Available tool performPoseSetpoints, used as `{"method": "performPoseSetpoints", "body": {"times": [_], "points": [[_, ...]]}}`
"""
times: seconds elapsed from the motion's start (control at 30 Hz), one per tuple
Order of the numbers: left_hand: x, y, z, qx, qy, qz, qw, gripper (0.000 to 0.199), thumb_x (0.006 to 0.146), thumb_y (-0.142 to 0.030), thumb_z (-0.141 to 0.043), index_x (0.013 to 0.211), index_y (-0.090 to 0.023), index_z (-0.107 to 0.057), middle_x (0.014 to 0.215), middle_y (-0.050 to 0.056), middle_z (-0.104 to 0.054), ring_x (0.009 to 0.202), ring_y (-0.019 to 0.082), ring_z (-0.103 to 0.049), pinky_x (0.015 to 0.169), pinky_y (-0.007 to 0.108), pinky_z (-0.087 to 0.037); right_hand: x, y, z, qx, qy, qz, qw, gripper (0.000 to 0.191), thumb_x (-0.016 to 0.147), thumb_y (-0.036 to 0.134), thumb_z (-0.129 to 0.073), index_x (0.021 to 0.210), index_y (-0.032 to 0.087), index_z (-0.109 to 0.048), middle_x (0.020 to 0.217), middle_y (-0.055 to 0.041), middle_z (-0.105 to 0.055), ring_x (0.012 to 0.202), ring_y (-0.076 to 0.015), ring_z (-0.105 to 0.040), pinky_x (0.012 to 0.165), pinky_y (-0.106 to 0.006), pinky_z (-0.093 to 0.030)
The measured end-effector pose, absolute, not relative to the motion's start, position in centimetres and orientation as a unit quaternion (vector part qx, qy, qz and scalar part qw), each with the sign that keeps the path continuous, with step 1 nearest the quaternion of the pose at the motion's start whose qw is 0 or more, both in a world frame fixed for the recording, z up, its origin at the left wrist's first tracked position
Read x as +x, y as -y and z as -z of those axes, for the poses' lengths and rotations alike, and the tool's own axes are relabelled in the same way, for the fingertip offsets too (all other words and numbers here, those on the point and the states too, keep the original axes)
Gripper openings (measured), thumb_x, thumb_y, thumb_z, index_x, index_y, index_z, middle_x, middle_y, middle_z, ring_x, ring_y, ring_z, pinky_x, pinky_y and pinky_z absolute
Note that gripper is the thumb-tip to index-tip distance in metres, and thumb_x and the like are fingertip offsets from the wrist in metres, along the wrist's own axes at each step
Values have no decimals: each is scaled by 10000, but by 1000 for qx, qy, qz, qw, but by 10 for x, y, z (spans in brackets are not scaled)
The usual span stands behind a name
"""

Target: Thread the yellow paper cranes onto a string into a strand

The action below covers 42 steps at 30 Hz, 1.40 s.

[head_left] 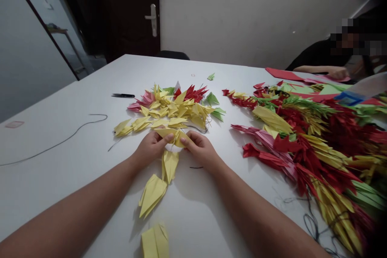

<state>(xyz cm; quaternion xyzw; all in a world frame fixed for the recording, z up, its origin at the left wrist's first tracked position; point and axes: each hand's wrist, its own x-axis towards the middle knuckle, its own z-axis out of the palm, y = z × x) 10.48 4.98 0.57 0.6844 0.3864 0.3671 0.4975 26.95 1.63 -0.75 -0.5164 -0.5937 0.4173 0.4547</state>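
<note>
Both of my hands pinch one folded yellow paper piece (pixel 175 138) above the white table. My left hand (pixel 154 145) grips its left end between thumb and fingers, and my right hand (pixel 198 148) grips its right end. Directly below hang or lie two more yellow folded pieces (pixel 169 165), (pixel 152 194), linked in a line. Another yellow piece (pixel 155 242) is at the bottom edge of the view. Just beyond my hands is a pile of yellow folded pieces (pixel 165 109), with red, pink and green ones behind it.
Black snips (pixel 123 95) lie left of the pile, and a dark thread (pixel 75 132) curves across the left side. A large heap of coloured folded paper (pixel 302 129) covers the right. Beyond it, a person's hand (pixel 338 72) touches red and pink paper.
</note>
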Motion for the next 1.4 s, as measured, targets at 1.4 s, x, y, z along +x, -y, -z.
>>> {"method": "performPoseSetpoints", "body": {"times": [1.4], "points": [[100, -54, -3, 705, -355, -411, 456, 294, 804, -427, -538, 667, -167, -562, 714, -4, -449, 721, 150, -462, 706, 263, -400, 266, -23, 5, -550, 498, -419, 523, 388, 561, 507, -725, 612, 163, -553, 617, 5, -568, 595, -127, -535, 589, -256, -423]]}}
